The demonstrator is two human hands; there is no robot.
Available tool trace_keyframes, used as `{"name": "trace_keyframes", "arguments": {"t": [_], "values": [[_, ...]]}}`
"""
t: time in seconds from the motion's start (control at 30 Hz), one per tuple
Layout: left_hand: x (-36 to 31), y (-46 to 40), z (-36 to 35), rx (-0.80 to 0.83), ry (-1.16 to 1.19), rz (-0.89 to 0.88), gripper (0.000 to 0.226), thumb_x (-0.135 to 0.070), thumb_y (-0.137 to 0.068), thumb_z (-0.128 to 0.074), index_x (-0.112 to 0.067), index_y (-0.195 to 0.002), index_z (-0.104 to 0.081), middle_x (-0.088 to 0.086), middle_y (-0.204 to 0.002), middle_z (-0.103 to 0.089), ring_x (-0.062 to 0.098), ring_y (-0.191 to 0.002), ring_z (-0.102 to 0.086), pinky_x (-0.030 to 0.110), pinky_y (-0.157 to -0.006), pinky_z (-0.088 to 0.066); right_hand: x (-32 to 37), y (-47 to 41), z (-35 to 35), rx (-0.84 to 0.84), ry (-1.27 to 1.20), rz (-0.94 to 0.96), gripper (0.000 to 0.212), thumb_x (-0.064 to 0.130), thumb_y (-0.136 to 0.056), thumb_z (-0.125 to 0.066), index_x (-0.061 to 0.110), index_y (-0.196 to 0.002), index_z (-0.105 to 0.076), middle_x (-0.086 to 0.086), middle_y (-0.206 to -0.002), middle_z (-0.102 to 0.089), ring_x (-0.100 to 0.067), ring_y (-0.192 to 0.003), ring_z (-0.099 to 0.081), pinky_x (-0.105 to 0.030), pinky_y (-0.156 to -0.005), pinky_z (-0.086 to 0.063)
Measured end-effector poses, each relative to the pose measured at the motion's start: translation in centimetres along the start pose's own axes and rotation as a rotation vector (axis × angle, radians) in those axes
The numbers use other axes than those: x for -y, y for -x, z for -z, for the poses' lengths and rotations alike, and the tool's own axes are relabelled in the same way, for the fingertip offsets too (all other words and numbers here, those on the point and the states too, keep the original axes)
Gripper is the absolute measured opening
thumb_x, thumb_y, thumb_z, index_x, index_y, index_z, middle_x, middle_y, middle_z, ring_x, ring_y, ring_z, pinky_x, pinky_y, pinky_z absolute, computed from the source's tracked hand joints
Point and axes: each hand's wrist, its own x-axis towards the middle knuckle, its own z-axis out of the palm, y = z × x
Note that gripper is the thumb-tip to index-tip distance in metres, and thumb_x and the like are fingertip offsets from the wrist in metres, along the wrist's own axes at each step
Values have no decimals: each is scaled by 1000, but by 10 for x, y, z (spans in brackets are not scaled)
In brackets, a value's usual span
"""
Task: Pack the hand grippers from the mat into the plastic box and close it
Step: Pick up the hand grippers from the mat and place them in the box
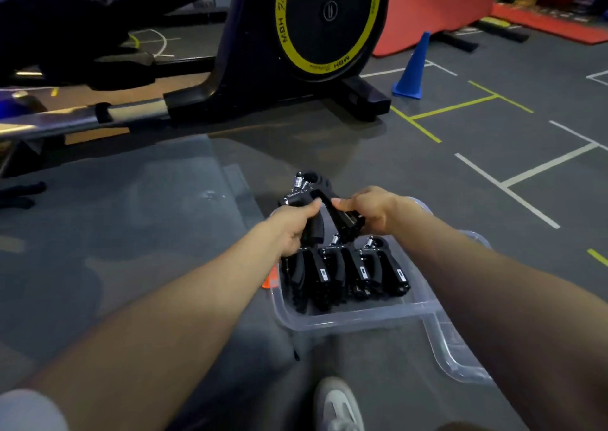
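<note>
Both hands meet over the far end of the clear plastic box (355, 317), sharing one black hand gripper (317, 200). Left hand (292, 226) has its fingers curled round the gripper's left handle, thumb laid along the top. Right hand (371, 210) wraps the right handle, thumb pointing in toward the left thumb, the two thumbs near each other but apart. That gripper stands with its spring end tilted up and away from the person, handles spread downward into the hands, above the box rather than in it.

Directly below the hands, a row of packed grippers (345, 272) stands side by side inside the box, spring ends up, filling it from the left wall toward the right. An orange latch (269, 280) shows at the box's left edge. A clear lid (457, 348) lies beside the box on the right, partly under the right forearm. On the grey floor farther off stand an exercise machine (296, 45) and a blue cone (413, 68).
</note>
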Motion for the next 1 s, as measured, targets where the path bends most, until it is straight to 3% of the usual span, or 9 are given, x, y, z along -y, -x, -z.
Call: {"name": "trace_keyframes", "arguments": {"t": [0.07,0.17,0.23,0.3,0.37,0.53,0.7,0.83,1.0], "values": [[7,-12,-19,62,-31,10,21,-11,-95,-49,-3,-111,-59,6,-79,-62,16,-69,-60,35,-80,-51,-10,-9,19,-28,10,-10,15,12,-89,-63,-2,-92,-59,-13,-66,-64,-24,-53,-63,-37,-58,-56],[22,-32,-38,70,-111,11,11,-5,-94,-50,-9,-93,-60,4,-69,-65,13,-54,-64,29,-65,-54,-32,-21,41,-14,9,-41,13,12,-91,-60,0,-86,-61,-13,-71,-64,-22,-55,-61,-34,-59,-54],[31,-44,-48,47,-138,15,8,-5,-92,-52,-7,-93,-60,8,-76,-63,20,-65,-64,35,-71,-54,-46,-29,53,20,-8,-65,11,10,-92,-58,1,-88,-62,-13,-78,-63,-24,-64,-61,-37,-69,-54],[42,-54,-58,36,-158,31,17,-6,-91,-55,-5,-108,-58,12,-86,-63,28,-85,-61,44,-87,-51,-57,-36,64,52,0,-108,9,8,-93,-55,3,-96,-62,-11,-81,-64,-23,-71,-61,-38,-77,-53],[54,-63,-68,27,-180,51,24,-7,-90,-56,-3,-114,-57,17,-99,-63,30,-96,-59,49,-95,-48,-68,-39,73,49,15,-150,9,6,-94,-53,5,-91,-62,-8,-77,-62,-20,-68,-59,-34,-71,-52],[83,-89,-102,44,-325,61,33,-12,-91,-56,0,-122,-55,19,-119,-62,32,-105,-61,47,-100,-47,-96,-53,104,-52,66,-242,13,8,-93,-55,9,-80,-57,-6,-71,-59,-16,-61,-55,-25,-54,-47],[108,-112,-122,110,-494,87,40,-8,-89,-57,-4,-128,-52,10,-128,-60,26,-117,-57,39,-106,-43,-120,-70,131,-134,87,-312,18,7,-91,-59,9,-73,-55,-7,-71,-58,-19,-64,-55,-31,-66,-47],[114,-115,-118,81,-657,11,43,-6,-87,-60,-3,-129,-52,9,-130,-58,24,-121,-55,30,-106,-41,-129,-82,133,-152,127,-317,2,6,-92,-58,5,-91,-58,-9,-69,-56,-19,-59,-53,-27,-55,-45],[119,-125,-106,8,-831,-64,54,-15,-83,-68,-7,-133,-48,10,-134,-54,23,-121,-54,31,-105,-42,-134,-93,127,-127,134,-321,17,6,-92,-57,0,-108,-60,-10,-70,-53,-19,-59,-50,-27,-50,-42]]}}
